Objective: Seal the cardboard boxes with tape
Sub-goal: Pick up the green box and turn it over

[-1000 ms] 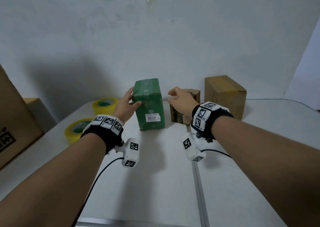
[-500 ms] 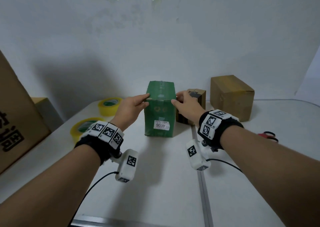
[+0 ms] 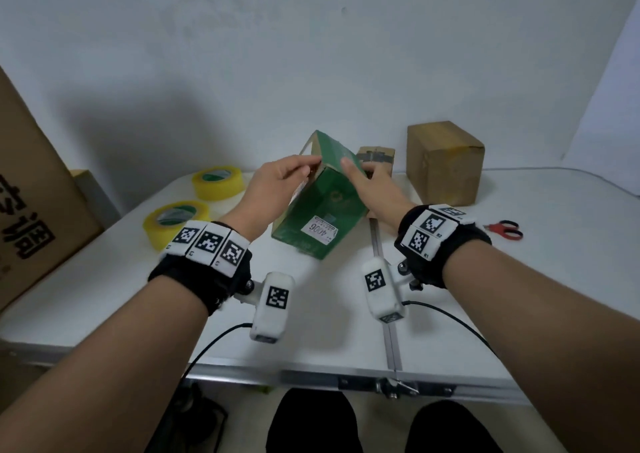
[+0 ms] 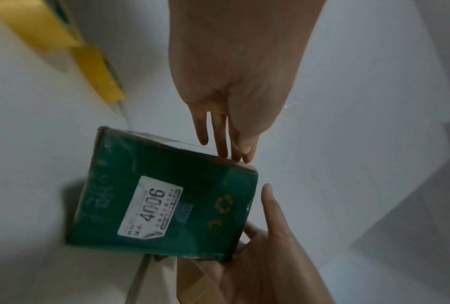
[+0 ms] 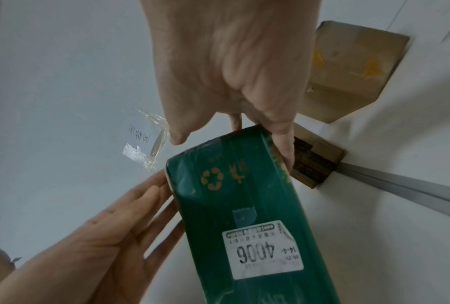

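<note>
head: high, looking down the table (image 3: 519,314) | wrists: close (opposite sides), sharing the green box (image 4: 166,195)

A white folding table (image 3: 519,297) with a metal centre seam stands against a plain pale wall (image 3: 311,54).

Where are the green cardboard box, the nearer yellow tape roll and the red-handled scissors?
green cardboard box (image 3: 322,207): head view, labelled side face.
nearer yellow tape roll (image 3: 162,233): head view, outer yellow wall.
red-handled scissors (image 3: 506,230): head view, red handles.
</note>
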Motion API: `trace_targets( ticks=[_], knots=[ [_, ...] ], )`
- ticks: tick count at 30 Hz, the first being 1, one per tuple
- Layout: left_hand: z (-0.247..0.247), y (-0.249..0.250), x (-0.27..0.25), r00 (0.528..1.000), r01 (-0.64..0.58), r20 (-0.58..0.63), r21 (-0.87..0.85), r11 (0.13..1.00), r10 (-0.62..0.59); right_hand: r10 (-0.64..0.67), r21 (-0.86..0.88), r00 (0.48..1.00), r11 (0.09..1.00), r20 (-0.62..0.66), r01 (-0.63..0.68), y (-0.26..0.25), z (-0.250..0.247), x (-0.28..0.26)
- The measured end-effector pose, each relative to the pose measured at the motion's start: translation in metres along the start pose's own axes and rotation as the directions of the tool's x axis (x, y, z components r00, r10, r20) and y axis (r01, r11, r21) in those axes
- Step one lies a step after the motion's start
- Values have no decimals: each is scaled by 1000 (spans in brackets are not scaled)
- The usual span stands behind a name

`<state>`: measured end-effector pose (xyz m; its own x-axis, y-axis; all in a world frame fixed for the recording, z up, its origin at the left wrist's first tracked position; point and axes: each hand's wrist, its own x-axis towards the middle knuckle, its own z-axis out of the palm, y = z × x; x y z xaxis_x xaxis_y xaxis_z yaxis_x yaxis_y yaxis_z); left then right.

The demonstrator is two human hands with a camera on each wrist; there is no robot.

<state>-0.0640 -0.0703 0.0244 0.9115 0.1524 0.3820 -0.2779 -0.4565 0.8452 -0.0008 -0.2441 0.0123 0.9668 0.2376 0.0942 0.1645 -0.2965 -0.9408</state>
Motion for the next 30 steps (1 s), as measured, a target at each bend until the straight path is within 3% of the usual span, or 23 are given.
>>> trace_targets(
  ticks=[3, 6, 9, 12, 14, 16, 18, 23, 26, 30],
  knots=[
    [4, 0, -11, 996, 93, 32, -208, 974, -88, 27, -38, 999, 999, 35, -26, 0, -1, -6],
    [2, -6, -9, 971, 184, -70, -403, 897, -230, 37, -109, 998, 994, 53, -31, -4, 1, -6],
    [-9, -23, -2, 877, 385, -151, -346, 856, -455, 47, -159, 996, 987, 71, -35, -7, 2, -4],
    [-20, -37, -2, 735, 664, -81, -114, 739, -673, 38, -198, 997, 980, 66, -24, -10, -1, -5],
    [-15, -39, -3, 679, 727, 29, -163, 667, -733, 22, -201, 998, 979, 64, -9, -9, -4, -5],
    [-6, -39, -4, 664, 732, 110, -298, 613, -739, 17, -165, 998, 986, 52, -9, -9, -7, -6],
    [1, -39, -4, 690, 686, 86, -394, 612, -718, 73, -61, 997, 996, 32, -71, -2, -9, -4],
    [1, -38, -5, 874, 462, 22, -342, 818, -485, 277, 252, 956, 923, 97, -292, 42, -7, 10],
    [1, -31, -7, 911, 390, 12, -356, 849, -413, 284, 402, 947, 857, 152, -322, 57, -4, 16],
    [-2, -27, -9, 923, 355, -8, -372, 858, -385, 240, 467, 964, 843, 116, -267, 48, 0, 3]
  ],
)
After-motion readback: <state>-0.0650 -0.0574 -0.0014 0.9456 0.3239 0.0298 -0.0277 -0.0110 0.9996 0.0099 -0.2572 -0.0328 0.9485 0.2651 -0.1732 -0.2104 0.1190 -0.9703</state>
